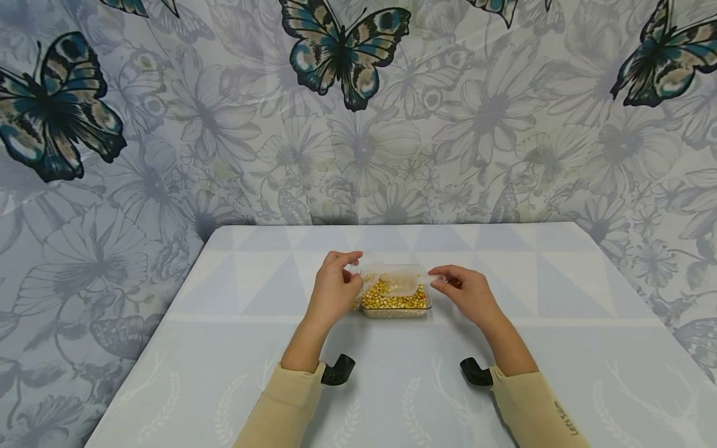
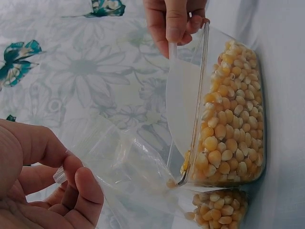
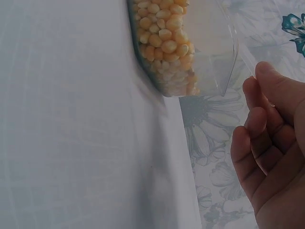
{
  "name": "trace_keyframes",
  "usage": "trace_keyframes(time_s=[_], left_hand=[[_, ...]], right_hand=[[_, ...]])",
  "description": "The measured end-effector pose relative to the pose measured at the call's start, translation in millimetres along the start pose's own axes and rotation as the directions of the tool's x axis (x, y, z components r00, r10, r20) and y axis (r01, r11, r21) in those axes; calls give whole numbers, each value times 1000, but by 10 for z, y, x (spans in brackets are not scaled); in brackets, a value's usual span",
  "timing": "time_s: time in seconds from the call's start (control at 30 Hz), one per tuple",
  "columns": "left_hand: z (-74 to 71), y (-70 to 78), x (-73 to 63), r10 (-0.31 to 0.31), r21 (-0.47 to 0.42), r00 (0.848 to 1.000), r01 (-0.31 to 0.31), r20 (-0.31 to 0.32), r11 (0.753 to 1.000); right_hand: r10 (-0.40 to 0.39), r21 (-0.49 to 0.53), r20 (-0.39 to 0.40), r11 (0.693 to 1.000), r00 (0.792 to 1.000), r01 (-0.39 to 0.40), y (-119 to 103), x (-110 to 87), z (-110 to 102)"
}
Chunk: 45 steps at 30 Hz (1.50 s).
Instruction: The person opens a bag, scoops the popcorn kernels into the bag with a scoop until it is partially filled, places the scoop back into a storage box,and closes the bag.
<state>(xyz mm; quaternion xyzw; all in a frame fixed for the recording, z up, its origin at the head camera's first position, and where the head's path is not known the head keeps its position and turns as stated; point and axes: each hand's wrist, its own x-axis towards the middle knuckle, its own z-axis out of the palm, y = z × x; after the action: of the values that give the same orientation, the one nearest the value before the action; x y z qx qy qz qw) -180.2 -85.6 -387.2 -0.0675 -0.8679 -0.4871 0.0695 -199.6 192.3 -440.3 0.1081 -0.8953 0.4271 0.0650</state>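
Note:
A clear rectangular container [image 1: 396,312] full of yellow corn kernels [image 2: 233,129] stands on the table. My left hand [image 1: 333,289], at its left side, pinches the upper edge of a clear plastic bag [image 2: 126,167] between thumb and fingers. More kernels [image 2: 220,209] lie in the bottom of this bag, right beside the container. From the right, my right hand [image 1: 469,294] pinches the thin handle of a translucent white plastic scoop [image 1: 402,284]. The scoop's broad end lies over the container's opening, partly behind its rim in the left wrist view.
The table [image 1: 224,348] has a pale triangle-patterned cover. Behind it hangs a floral backdrop with butterflies [image 1: 344,53]. A black wrist mount [image 1: 338,371] sticks out at the left sleeve, another [image 1: 476,372] at the right.

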Motion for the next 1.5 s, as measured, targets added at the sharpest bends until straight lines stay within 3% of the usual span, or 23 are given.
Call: trace_keyframes(time_s=[0.17,0.37,0.77,1.23,1.5], left_hand=[[-2,-1,-5,-7,-12,1000,7,5,1000],[-4,2,-2,-1,-10,1000,1,2,1000],[-5,-3,2,2,-4,1000,-2,-1,1000],[-9,2,2,-7,-14,1000,7,-3,1000],[-11,2,-3,-11,-19,1000,11,-3,1000]], right_hand=[[25,8,4,1000,1000,-25,31,4,7],[49,100,19,994,999,-51,102,3,15],[167,266,51,948,985,-175,211,7,55],[210,347,77,911,975,-224,213,20,9],[210,368,53,905,976,-214,227,30,-47]])
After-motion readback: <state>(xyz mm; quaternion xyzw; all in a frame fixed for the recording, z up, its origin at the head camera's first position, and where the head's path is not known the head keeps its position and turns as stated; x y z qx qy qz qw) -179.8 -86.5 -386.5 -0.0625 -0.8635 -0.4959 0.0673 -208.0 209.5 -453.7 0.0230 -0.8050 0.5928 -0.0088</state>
